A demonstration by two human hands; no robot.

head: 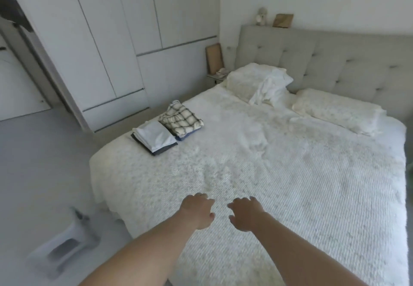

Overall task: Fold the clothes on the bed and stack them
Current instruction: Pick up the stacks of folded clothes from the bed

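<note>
Two stacks of folded clothes lie side by side near the left edge of the bed. The nearer stack has white pieces on top of a dark grey one. The farther stack is topped by a cream garment with a black check, over something blue. A loose white garment is crumpled over the left pillow at the headboard. My left hand and my right hand hover side by side over the bedspread near the foot, fingers loosely curled, holding nothing.
Two pillows rest against the grey tufted headboard. A white wardrobe fills the left wall. A small white step stool stands on the floor at the left of the bed. A bedside table holds a frame.
</note>
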